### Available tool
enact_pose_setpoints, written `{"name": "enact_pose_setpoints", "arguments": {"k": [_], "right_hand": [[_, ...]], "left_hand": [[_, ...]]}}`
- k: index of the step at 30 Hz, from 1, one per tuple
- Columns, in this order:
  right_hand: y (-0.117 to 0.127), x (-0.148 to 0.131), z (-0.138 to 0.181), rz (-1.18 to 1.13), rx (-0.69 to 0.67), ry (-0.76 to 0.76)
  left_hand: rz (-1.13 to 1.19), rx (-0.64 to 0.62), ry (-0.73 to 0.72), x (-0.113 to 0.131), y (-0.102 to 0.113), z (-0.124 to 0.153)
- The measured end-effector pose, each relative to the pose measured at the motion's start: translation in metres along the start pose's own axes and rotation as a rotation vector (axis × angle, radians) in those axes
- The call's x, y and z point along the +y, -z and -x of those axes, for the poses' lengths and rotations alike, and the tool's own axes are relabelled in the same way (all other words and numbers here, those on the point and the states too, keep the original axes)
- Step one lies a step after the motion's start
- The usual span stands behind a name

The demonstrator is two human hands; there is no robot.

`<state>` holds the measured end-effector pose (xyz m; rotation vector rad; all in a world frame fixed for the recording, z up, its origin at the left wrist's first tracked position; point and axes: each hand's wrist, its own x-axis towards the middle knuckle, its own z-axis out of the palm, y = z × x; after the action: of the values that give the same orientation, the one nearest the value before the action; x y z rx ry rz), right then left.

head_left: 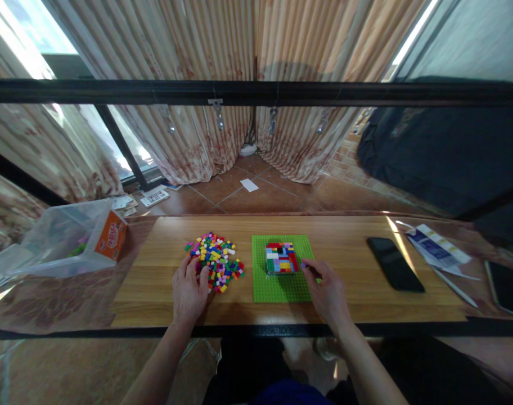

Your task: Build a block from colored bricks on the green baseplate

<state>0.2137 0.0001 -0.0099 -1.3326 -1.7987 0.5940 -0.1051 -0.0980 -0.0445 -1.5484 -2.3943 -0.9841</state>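
Right grip (pixel 326 287) pinches a purple brick (pixel 304 265); a careless nudge could jar the build (pixel 282 260) just beside it. Left grip (pixel 189 289), parted, rests at loose bricks (pixel 216 254).

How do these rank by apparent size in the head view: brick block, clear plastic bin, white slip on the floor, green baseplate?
1. Clear plastic bin
2. Green baseplate
3. Brick block
4. White slip, by far the smallest
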Motion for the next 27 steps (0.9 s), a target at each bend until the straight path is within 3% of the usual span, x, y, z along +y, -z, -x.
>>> {"name": "enact_pose_setpoints", "arguments": {"k": [7, 18, 27], "right_hand": [[-0.009, -0.014, -0.01, 0.033, -0.007, -0.033], [-0.029, -0.023, -0.015, 0.398, 0.035, 0.122], [-0.04, -0.012, -0.007, 0.34, 0.123, 0.085]], "left_hand": [[0.026, 0.013, 0.018, 0.0, -0.001, 0.001], [0.016, 0.003, 0.018, -0.001, -0.002, 0.001], [0.014, 0.006, 0.007, -0.003, -0.003, 0.001]]}}
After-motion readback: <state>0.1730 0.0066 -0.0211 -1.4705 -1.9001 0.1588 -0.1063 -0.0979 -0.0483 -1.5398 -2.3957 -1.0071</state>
